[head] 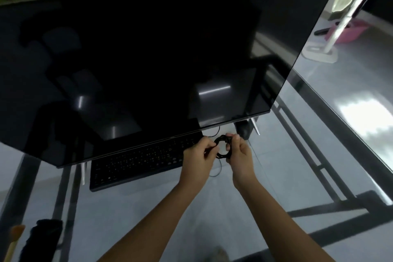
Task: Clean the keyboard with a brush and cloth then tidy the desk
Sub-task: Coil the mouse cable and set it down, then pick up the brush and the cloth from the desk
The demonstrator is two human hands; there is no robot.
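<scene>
A black keyboard (136,161) lies on the glass desk (276,176), partly under the lower edge of a large dark monitor (138,59). Just right of the keyboard, both my hands hold a small coil of thin black cable (222,147). My left hand (198,155) pinches the coil's left side and my right hand (239,153) grips its right side. A loose strand of the cable hangs below the coil. At the bottom left lie a brush (14,238) with a pale handle and a dark cloth (43,238).
The monitor's metal feet (256,127) stand on the glass behind my hands. The desk's black frame (319,166) shows through the glass. On the floor to the right stand a white stand (327,49) and a pink basin (348,32).
</scene>
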